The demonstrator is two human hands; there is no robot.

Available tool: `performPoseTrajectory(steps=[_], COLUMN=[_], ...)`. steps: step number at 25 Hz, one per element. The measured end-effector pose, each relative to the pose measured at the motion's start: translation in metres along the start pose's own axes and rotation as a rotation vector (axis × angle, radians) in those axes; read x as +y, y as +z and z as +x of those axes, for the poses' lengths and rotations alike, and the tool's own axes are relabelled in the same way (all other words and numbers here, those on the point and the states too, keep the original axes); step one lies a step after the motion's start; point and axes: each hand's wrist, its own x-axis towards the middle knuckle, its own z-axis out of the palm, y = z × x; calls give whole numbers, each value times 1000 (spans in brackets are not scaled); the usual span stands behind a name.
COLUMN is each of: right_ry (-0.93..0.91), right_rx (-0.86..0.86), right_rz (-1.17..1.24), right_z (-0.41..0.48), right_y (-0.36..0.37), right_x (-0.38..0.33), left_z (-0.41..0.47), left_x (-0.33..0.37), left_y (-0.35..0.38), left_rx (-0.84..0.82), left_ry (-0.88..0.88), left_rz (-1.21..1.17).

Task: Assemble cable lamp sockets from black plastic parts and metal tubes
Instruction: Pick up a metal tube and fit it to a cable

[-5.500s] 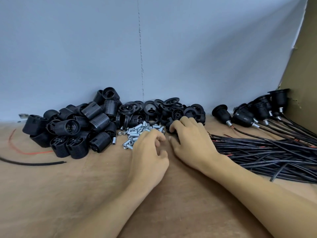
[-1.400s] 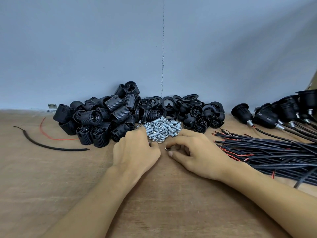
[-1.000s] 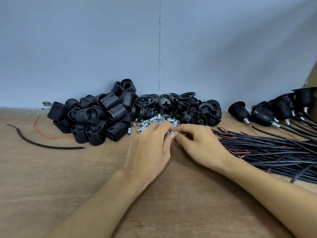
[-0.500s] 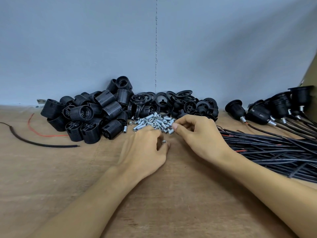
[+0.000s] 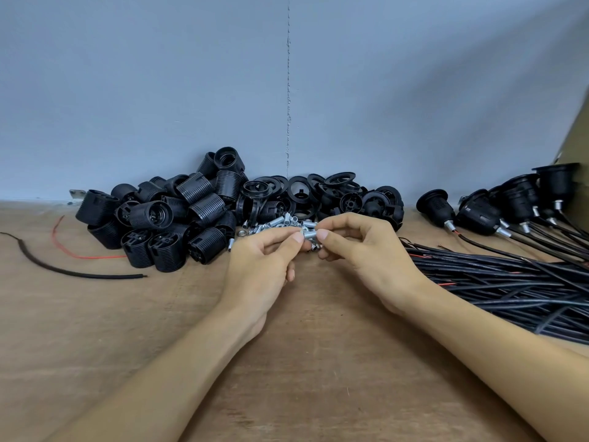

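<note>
Both hands meet over the table [image 5: 302,371]. The left hand [image 5: 263,269] and right hand [image 5: 366,255] each pinch one small metal tube [image 5: 308,233] between thumb and curled fingers [image 5: 280,234], holding it just above the wood, in front of the loose tube pile [image 5: 275,222]. Behind that lie black socket shells [image 5: 178,215] and rings [image 5: 322,191]. Cables [image 5: 510,282] fan out on the right, with cabled sockets [image 5: 516,202] beyond them. A stray black wire [image 5: 79,274] and a red wire [image 5: 86,257] lie at left.
</note>
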Motion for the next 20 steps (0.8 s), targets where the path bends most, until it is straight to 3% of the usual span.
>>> performPoseTrajectory(steps=[6, 20], right_ry=[-70, -237], right_rx=[-21, 12], right_rz=[-37, -277], right_z=[-4, -12], right_y=[-2, -1], right_x=[-1, -5], left_z=[3, 4], left_x=[-2, -1], left_y=[-3, -4], left_rx=[-86, -91], left_ry=[-40, -56], left_rz=[-53, -105])
